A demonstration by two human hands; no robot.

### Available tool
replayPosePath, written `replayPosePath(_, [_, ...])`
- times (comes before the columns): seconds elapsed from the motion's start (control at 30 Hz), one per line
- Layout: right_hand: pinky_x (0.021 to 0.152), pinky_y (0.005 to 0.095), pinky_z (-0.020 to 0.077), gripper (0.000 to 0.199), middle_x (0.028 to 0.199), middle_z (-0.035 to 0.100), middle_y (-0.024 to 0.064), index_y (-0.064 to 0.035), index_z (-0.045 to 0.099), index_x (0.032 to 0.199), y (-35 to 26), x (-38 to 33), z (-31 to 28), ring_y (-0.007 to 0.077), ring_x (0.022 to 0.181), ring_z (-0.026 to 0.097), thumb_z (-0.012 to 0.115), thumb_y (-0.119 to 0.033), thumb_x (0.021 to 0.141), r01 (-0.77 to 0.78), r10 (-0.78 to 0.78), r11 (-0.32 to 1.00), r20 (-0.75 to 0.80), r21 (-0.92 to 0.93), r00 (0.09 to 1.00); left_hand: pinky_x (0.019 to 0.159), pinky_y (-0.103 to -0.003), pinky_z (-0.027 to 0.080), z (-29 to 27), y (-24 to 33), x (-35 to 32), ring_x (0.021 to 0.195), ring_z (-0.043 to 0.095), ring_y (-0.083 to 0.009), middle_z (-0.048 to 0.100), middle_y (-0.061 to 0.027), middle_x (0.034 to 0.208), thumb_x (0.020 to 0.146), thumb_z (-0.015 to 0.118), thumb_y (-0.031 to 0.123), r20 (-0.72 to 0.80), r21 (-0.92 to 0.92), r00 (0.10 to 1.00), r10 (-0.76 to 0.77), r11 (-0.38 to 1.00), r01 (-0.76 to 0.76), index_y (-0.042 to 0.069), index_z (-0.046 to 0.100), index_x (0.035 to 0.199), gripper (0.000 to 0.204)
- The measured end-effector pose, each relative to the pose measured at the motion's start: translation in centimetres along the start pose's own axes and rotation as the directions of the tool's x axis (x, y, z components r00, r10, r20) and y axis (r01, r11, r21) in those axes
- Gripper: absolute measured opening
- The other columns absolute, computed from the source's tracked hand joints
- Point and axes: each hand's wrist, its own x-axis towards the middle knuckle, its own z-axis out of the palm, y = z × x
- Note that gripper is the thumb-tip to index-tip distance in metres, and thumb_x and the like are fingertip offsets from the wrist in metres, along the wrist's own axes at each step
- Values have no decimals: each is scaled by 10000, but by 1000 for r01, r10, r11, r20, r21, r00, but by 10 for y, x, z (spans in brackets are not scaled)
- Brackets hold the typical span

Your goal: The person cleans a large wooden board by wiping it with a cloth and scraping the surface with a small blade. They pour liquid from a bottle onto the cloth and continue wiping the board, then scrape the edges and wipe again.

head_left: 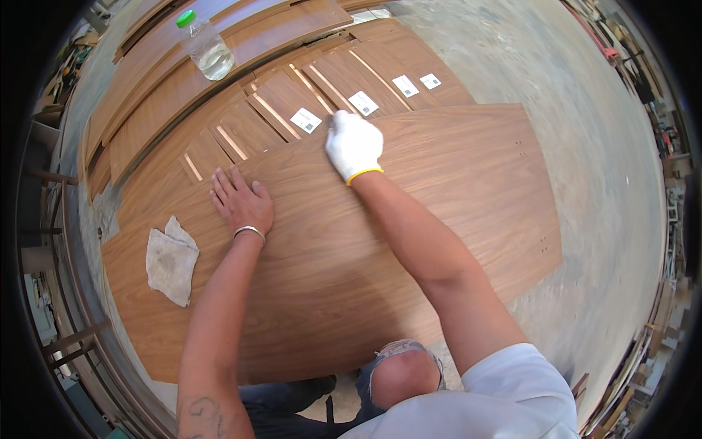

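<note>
A large brown wood-grain panel lies flat in front of me. My left hand, bare with a bracelet at the wrist, rests palm down on it near the far edge, fingers stretched out. At that same far edge, further right, my right hand wears a white knit glove with a yellow cuff. Its fingers are curled closed against the panel's edge, and whatever they hold, if anything, is hidden. A crumpled, stained white cloth lies on the panel to the left of my left forearm.
Beyond the panel are more brown boards with pale strips and several white labels. A clear bottle with a green cap stands on stacked boards at the far left. Concrete floor lies to the right, with clutter along both sides.
</note>
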Motion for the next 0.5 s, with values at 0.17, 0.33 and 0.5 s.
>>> replayPosePath(0.17, [731, 488, 559, 154, 895, 729, 154, -96, 675, 964, -26, -7, 7, 352, 830, 731, 618, -236, 934, 85, -89, 995, 91, 47, 992, 1294, -521, 137, 0, 5, 1, 1579, 233, -387, 312, -253, 1670, 992, 520, 325, 9, -16, 1000, 2, 1000, -2, 13, 404, 1564, 662])
replayPosePath(0.33, [753, 514, 559, 160, 909, 727, 189, -104, 675, 950, 34, 3, -24, 389, 854, 721, 593, -240, 941, -81, 82, 995, 11, -51, 997, 1298, -514, 131, -2, -2, 1, 1579, 233, -384, 315, -248, 1669, 995, 521, 332, 9, -14, 1000, -13, 1000, 13, 13, 408, 1562, 660])
replayPosePath(0.5, [776, 525, 558, 208, 964, 741, 158, -119, 647, 981, 131, 22, -56, 380, 895, 724, 595, -320, 997, -281, 261, 940, -125, -191, 957, 1297, -515, 135, -6, 3, 1, 1583, 223, -379, 315, -244, 1671, 991, 524, 332, 32, -15, 999, -14, 1000, 15, 15, 409, 1561, 663])
